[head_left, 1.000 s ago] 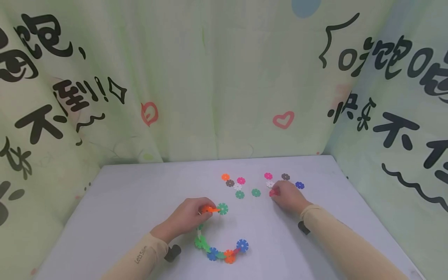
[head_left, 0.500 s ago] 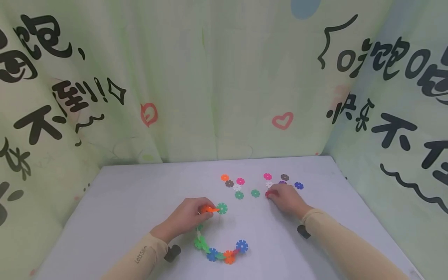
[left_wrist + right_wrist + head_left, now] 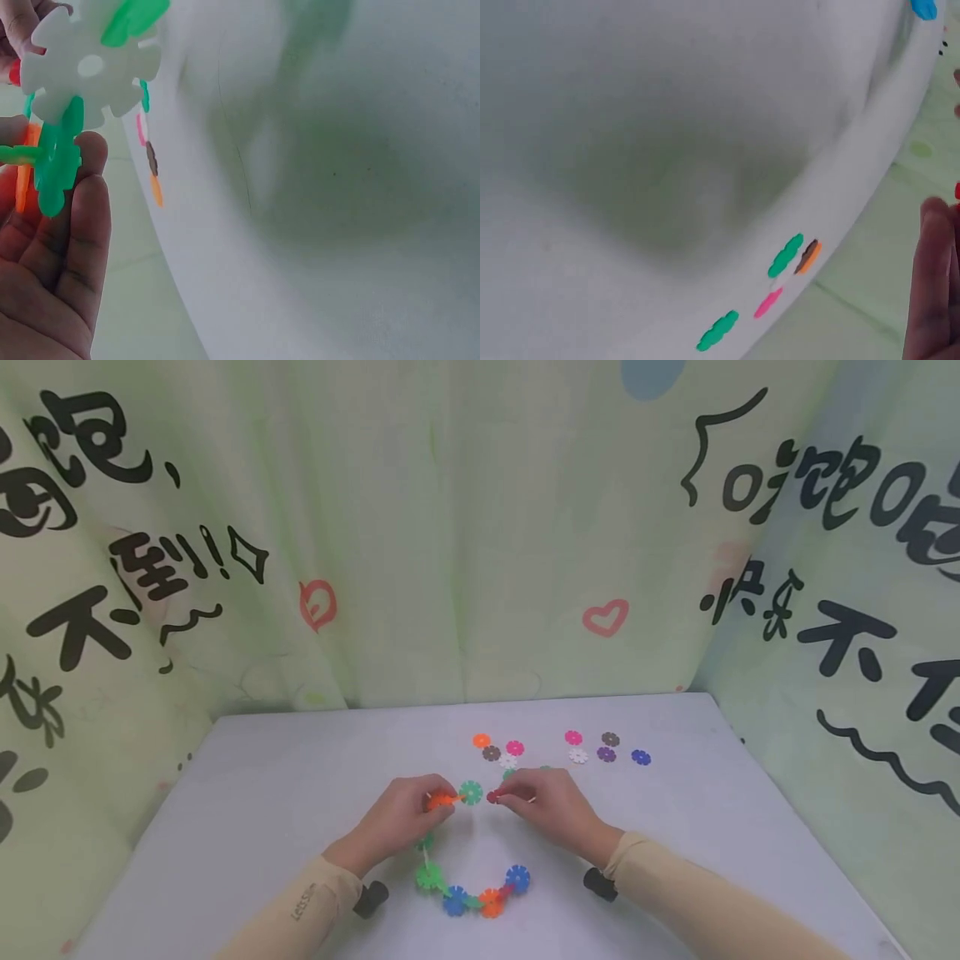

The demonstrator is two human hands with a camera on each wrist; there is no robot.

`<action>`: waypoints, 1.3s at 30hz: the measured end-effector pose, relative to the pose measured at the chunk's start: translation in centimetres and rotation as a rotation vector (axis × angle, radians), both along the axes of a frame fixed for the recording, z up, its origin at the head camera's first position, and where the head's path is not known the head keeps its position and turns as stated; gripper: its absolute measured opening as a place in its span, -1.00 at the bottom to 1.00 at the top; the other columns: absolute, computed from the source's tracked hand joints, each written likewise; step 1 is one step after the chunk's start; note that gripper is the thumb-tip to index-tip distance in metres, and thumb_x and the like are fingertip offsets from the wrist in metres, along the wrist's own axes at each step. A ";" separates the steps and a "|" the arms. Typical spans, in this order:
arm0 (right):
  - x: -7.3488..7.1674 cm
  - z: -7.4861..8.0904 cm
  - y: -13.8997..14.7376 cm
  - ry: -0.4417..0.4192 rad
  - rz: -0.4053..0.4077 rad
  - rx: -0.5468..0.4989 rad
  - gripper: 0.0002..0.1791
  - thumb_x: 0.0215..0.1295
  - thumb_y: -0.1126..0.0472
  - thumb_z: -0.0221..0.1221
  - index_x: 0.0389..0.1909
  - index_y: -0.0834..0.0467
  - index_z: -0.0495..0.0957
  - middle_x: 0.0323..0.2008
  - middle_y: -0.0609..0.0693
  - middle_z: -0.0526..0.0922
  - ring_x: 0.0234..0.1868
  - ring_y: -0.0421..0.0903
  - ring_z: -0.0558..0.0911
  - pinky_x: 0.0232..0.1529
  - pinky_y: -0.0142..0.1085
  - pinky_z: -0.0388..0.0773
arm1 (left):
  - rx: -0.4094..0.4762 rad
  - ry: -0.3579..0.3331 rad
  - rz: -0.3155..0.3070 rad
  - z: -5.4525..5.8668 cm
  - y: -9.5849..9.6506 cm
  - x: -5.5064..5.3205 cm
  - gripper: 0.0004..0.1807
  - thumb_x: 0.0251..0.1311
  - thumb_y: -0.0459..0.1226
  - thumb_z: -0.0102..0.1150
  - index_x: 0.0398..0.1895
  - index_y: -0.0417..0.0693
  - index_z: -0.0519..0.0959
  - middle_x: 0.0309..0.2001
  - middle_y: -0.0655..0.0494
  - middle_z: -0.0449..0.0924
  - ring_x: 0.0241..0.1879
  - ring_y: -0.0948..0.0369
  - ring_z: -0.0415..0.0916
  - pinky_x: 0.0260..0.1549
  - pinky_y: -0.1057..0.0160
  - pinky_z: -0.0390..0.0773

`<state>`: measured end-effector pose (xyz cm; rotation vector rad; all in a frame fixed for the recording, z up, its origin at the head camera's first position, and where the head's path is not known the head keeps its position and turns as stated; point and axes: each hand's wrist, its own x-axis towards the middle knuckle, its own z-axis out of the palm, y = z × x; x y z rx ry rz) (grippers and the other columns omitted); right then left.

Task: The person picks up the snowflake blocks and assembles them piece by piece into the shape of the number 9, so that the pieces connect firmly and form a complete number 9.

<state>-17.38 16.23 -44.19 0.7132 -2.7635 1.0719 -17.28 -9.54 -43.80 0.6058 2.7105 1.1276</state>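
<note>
Left hand: your left hand [image 3: 401, 820] pinched an orange notched disc [image 3: 441, 802] close to the chain's upper end, thumb and fingertips drawn narrow on it.
Right hand: your right hand [image 3: 558, 808] held a red notched disc [image 3: 492, 797] between thumb and fingertip, a bit of its rim showing on the left; the right wrist view caught only a sliver of it.
Teal-green end disc: this one [image 3: 471, 792] jutted past your left fingers, just beside the red disc, the two apart in the head view.
Chain: the linked discs [image 3: 429, 877] curved down from your left hand and round to a blue end disc [image 3: 517, 878]; whether the curve rested on the table [image 3: 262, 827] was unclear.
Step in hand: it looked like lining up red with teal-green for a slot-to-slot join.
Angle: the teal-green disc showed its broad face, so the red one probably needed turning across it, notch facing notch; your fingers hid its exact tilt.
Brace: your pinch steadied the orange neighbour; support on the teal-green disc itself would likely have kept that joint from twisting.
Push: a straight, gentle press suited thin teeth; a skewed one risked bending them or springing a link loose.
Fingertips: the meeting notches were best left uncovered.
Loose discs: a purple disc [image 3: 607, 754] and a dark blue disc [image 3: 641, 757] lay among others near the far edge, well apart from the join.
</note>
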 end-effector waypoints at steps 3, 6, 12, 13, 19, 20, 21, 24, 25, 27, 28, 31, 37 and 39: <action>0.4 0.0 -0.6 0.079 -0.028 0.034 -0.86 0.17 0.21 0.44 -0.27 -0.07 0.74 -0.37 -0.35 0.70 -0.30 -0.36 0.67 -0.29 -0.40 0.59 | 0.004 -0.001 0.003 0.1 0.1 0.1 -0.80 0.25 -0.26 0.34 -0.07 0.05 0.67 -0.20 0.31 0.63 -0.32 0.22 0.49 -0.33 0.28 0.57; 0.7 0.0 -0.9 0.113 -0.057 0.056 -0.87 0.14 0.19 0.46 -0.30 -0.07 0.74 -0.41 -0.34 0.70 -0.34 -0.36 0.67 -0.33 -0.42 0.57 | 0.012 0.004 -0.007 0.1 0.2 0.1 -0.79 0.25 -0.27 0.33 -0.06 0.02 0.67 -0.20 0.30 0.63 -0.33 0.23 0.49 -0.35 0.29 0.57; 1.0 -0.6 -1.1 0.161 -0.057 0.099 -0.89 0.14 0.18 0.46 -0.32 -0.04 0.74 -0.42 -0.28 0.72 -0.36 -0.32 0.68 -0.37 -0.44 0.55 | 0.013 0.028 -0.020 0.0 0.2 0.3 -0.74 0.24 -0.28 0.33 0.01 0.01 0.67 -0.10 0.24 0.66 -0.29 0.25 0.50 -0.31 0.30 0.58; 1.0 -0.7 -1.1 0.166 -0.056 0.105 -0.89 0.14 0.17 0.45 -0.32 -0.03 0.73 -0.42 -0.27 0.72 -0.36 -0.32 0.68 -0.38 -0.44 0.54 | 0.016 0.028 -0.022 0.0 0.2 0.3 -0.73 0.25 -0.29 0.32 0.02 -0.01 0.67 -0.09 0.22 0.66 -0.28 0.24 0.50 -0.31 0.29 0.58; 1.4 -0.8 -1.4 0.155 -0.081 0.103 -0.89 0.16 0.15 0.45 -0.31 -0.03 0.73 -0.41 -0.26 0.72 -0.36 -0.29 0.68 -0.38 -0.44 0.54 | 0.036 0.018 -0.026 -0.3 0.2 0.3 -0.74 0.27 -0.30 0.29 0.02 -0.02 0.67 -0.07 0.22 0.66 -0.27 0.24 0.50 -0.29 0.29 0.57; 1.5 -0.8 -1.4 0.148 -0.087 0.101 -0.89 0.16 0.14 0.45 -0.31 -0.04 0.73 -0.41 -0.26 0.72 -0.36 -0.29 0.68 -0.37 -0.44 0.54 | 0.039 0.017 -0.026 -0.3 0.2 0.4 -0.73 0.28 -0.30 0.28 0.03 -0.01 0.67 -0.07 0.23 0.66 -0.27 0.24 0.49 -0.29 0.29 0.57; 1.5 -0.8 -1.4 0.147 -0.089 0.100 -0.89 0.16 0.14 0.45 -0.31 -0.04 0.72 -0.41 -0.26 0.72 -0.35 -0.28 0.68 -0.37 -0.43 0.55 | 0.044 0.019 -0.031 -0.3 0.2 0.4 -0.73 0.28 -0.30 0.28 0.04 -0.01 0.66 -0.07 0.21 0.66 -0.27 0.24 0.49 -0.30 0.30 0.57; 1.5 -0.9 -1.5 0.163 -0.081 0.121 -0.89 0.16 0.13 0.45 -0.31 -0.04 0.72 -0.41 -0.26 0.72 -0.35 -0.28 0.69 -0.36 -0.43 0.56 | 0.048 0.025 -0.041 -0.4 0.3 0.4 -0.70 0.28 -0.31 0.28 0.07 -0.02 0.65 -0.04 0.17 0.66 -0.28 0.23 0.50 -0.30 0.27 0.59; 1.5 -0.9 -1.6 0.174 -0.076 0.129 -0.90 0.16 0.13 0.45 -0.31 -0.05 0.72 -0.41 -0.27 0.72 -0.35 -0.29 0.69 -0.35 -0.43 0.56 | 0.044 0.029 -0.044 -0.4 0.3 0.4 -0.69 0.28 -0.30 0.28 0.09 -0.03 0.64 -0.03 0.16 0.66 -0.26 0.23 0.51 -0.27 0.26 0.60; 1.4 -1.1 -1.6 0.208 -0.061 0.150 -0.90 0.17 0.13 0.45 -0.32 -0.05 0.72 -0.41 -0.27 0.71 -0.35 -0.30 0.68 -0.34 -0.43 0.56 | 0.030 0.043 -0.049 -0.4 0.4 0.4 -0.66 0.27 -0.30 0.29 0.12 -0.04 0.63 0.02 0.14 0.66 -0.21 0.24 0.53 -0.20 0.22 0.61; 1.4 -1.1 -1.6 0.226 -0.055 0.159 -0.90 0.17 0.13 0.44 -0.32 -0.05 0.72 -0.41 -0.27 0.71 -0.36 -0.30 0.68 -0.34 -0.43 0.56 | 0.018 0.052 -0.048 -0.4 0.4 0.3 -0.65 0.27 -0.29 0.30 0.13 -0.03 0.63 0.04 0.15 0.65 -0.17 0.24 0.54 -0.15 0.20 0.62; 1.4 -1.2 -1.7 0.263 -0.040 0.164 -0.90 0.16 0.15 0.45 -0.34 -0.05 0.71 -0.43 -0.26 0.70 -0.38 -0.30 0.67 -0.34 -0.43 0.57 | 0.007 0.068 -0.054 -0.3 0.6 0.3 -0.61 0.27 -0.27 0.32 0.18 -0.03 0.62 0.08 0.15 0.64 -0.16 0.25 0.54 -0.14 0.20 0.61; 1.9 -0.6 -2.0 0.294 -0.005 0.166 -0.91 0.17 0.19 0.44 -0.31 0.01 0.73 -0.44 -0.23 0.69 -0.43 -0.31 0.63 -0.36 -0.45 0.57 | 0.013 0.068 -0.071 -0.1 0.9 0.4 -0.57 0.26 -0.28 0.33 0.21 -0.05 0.60 0.02 0.13 0.68 -0.30 0.31 0.57 -0.30 0.35 0.60; 2.0 -0.4 -2.1 0.313 0.009 0.172 -0.91 0.18 0.20 0.43 -0.31 0.02 0.72 -0.45 -0.21 0.68 -0.44 -0.31 0.62 -0.36 -0.46 0.56 | -0.012 0.089 -0.061 0.0 1.1 0.5 -0.59 0.26 -0.27 0.34 0.19 -0.04 0.62 0.01 0.13 0.68 -0.25 0.30 0.61 -0.26 0.35 0.61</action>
